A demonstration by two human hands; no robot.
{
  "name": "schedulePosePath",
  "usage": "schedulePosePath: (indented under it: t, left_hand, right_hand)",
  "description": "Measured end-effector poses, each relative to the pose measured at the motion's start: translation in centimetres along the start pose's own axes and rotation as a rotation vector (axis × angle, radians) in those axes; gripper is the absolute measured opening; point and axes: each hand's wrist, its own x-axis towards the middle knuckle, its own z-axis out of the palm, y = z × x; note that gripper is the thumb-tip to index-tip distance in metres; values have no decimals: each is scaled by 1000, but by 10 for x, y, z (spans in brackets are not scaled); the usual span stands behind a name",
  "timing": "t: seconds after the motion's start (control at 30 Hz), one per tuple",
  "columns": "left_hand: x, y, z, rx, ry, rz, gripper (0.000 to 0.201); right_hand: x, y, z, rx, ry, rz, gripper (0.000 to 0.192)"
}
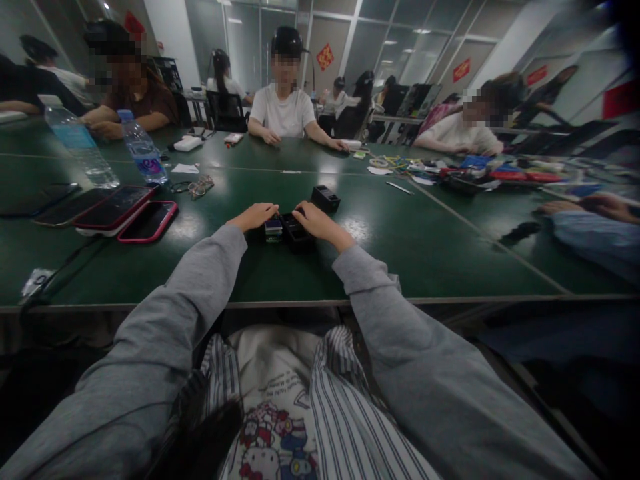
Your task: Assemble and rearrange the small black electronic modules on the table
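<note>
On the green table (270, 280), my left hand (256, 216) is bent around the far left side of a small stack of flat pieces (273, 231), with a dark top and pale and greenish edges. Right beside it, my right hand (319, 223) grips a black box-like case (296, 235) from its far and right sides. Some fingertips of both hands are hidden behind these things. A second black case (326, 198), with light markings on its side, sits just beyond my right hand and apart from it.
Phones (149, 221) lie at the left, with two water bottles (143, 148) behind them and a tangled cable (197, 187) nearby. A white pen (399, 189) and a heap of cords and pouches (480, 170) are to the right. A co-worker's sleeve (595, 237) rests at far right; other people sit opposite.
</note>
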Motion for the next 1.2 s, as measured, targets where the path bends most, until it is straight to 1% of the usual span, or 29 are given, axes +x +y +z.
schedulePosePath:
  t: [0.27,0.57,1.0,1.2]
  left_hand:
    - [-2,2,-1,-1,15,-1,52]
    - [0,1,0,6,5,-18,54]
    - [-3,6,-3,6,1,-18,53]
    - [-2,4,-1,-15,15,-13,51]
  right_hand:
    - [-1,-1,0,0,3,12,31]
    - [0,1,1,-3,6,9,32]
    - [0,0,0,5,1,-3,30]
    - [0,1,1,10,5,7,30]
